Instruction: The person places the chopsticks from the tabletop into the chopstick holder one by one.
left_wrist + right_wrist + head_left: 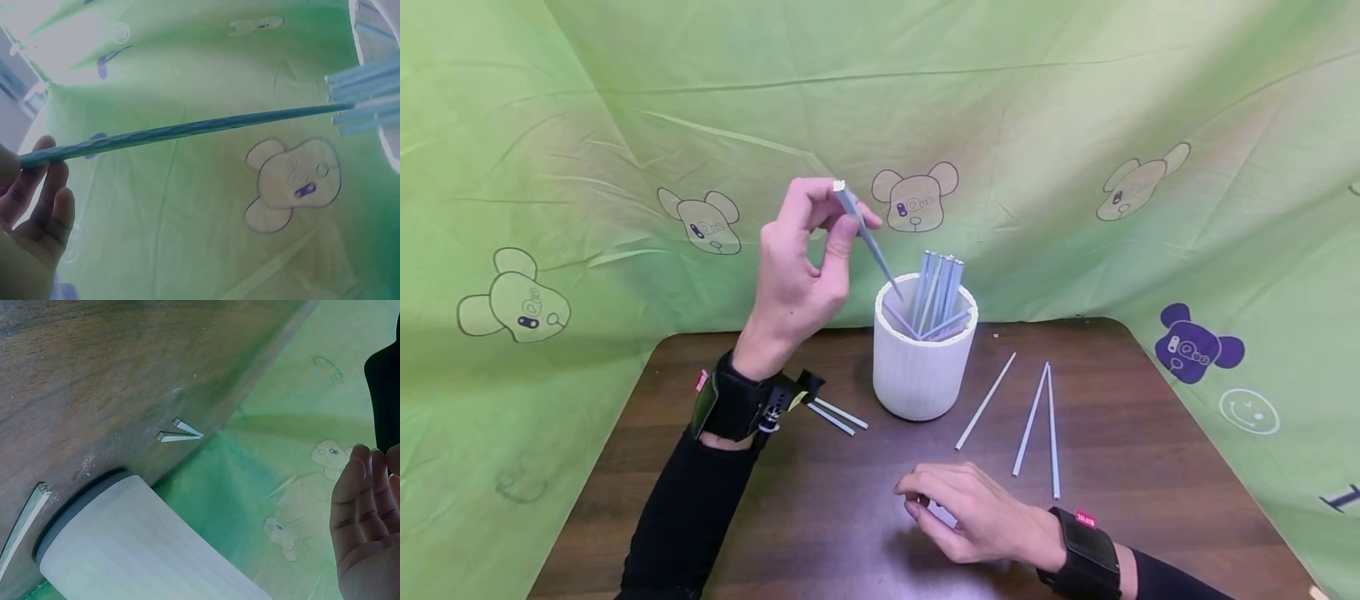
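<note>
My left hand (805,258) pinches a thin, tapered blue chopstick (868,237) near its thick end. The chopstick slants down to the right, and its narrow tip overlaps the mouth of a white round holder (917,379). Inside the holder lean several more blue chopsticks (942,287), some upright and some slanted. In the left wrist view, the held chopstick (187,129) shows a faceted surface. My right hand (966,510) is low over the table in front of the holder, its fingers loosely bent around nothing.
Three chopsticks (1052,433) lie on the brown wooden table (1120,400), right of the holder. Two more chopsticks (842,414) lie left of it, partly covered by the left wrist strap. A green cloth (1037,100) with printed bear heads hangs behind and beside the table.
</note>
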`<state>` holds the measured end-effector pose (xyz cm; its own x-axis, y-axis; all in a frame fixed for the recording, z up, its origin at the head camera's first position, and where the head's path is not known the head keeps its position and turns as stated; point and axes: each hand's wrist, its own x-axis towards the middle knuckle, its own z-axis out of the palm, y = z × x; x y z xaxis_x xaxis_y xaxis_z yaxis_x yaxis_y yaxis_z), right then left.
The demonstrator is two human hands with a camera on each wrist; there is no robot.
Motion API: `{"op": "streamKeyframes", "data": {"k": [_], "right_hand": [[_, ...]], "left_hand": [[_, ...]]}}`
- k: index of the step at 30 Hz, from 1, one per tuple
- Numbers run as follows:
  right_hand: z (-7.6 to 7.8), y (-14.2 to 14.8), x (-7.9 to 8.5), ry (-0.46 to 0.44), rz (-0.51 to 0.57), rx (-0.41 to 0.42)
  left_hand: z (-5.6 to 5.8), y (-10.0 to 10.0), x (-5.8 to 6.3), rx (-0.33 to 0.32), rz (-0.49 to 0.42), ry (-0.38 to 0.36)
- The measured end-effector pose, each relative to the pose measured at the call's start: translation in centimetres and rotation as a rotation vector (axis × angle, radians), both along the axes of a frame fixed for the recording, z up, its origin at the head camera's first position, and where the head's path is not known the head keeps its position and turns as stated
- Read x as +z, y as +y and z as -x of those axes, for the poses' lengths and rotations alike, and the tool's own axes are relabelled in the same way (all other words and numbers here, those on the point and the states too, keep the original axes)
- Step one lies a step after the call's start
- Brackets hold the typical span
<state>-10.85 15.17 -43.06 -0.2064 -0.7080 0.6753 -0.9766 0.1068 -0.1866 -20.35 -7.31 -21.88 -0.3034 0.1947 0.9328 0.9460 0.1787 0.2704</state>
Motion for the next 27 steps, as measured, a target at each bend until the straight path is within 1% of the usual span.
{"op": "streamKeyframes", "data": {"k": [3, 5, 8, 12, 17, 21, 24, 27], "right_hand": [[0.0, 0.1, 0.0, -0.005, 0.001, -0.005], [-0.1, 0.1, 0.0, -0.004, 0.003, -0.009], [-0.1, 0.2, 0.0, 0.0, 0.004, -0.016], [-0.2, 0.4, -0.1, -0.007, 0.0, -0.032], [-0.3, 0.5, -0.2, -0.014, 0.002, -0.043], [-0.3, 0.5, -0.3, -0.021, 0.006, -0.043], [-0.3, 0.6, -0.3, -0.028, 0.011, -0.045], [-0.3, 0.6, -0.3, -0.034, 0.013, -0.047]], "left_hand": [[1.2, 0.8, -0.6, 0.0, -0.005, -0.029], [2.0, 1.3, -1.3, 0.009, 0.0, -0.061], [3.3, 1.8, -2.7, 0.05, 0.021, -0.117], [5.1, 2.6, -4.6, 0.102, 0.071, -0.204], [7.0, 3.6, -6.9, 0.155, 0.141, -0.342], [8.1, 4.1, -8.6, 0.216, 0.196, -0.443], [8.5, 4.3, -9.6, 0.267, 0.235, -0.501], [8.8, 4.3, -10.4, 0.305, 0.269, -0.554]]}}
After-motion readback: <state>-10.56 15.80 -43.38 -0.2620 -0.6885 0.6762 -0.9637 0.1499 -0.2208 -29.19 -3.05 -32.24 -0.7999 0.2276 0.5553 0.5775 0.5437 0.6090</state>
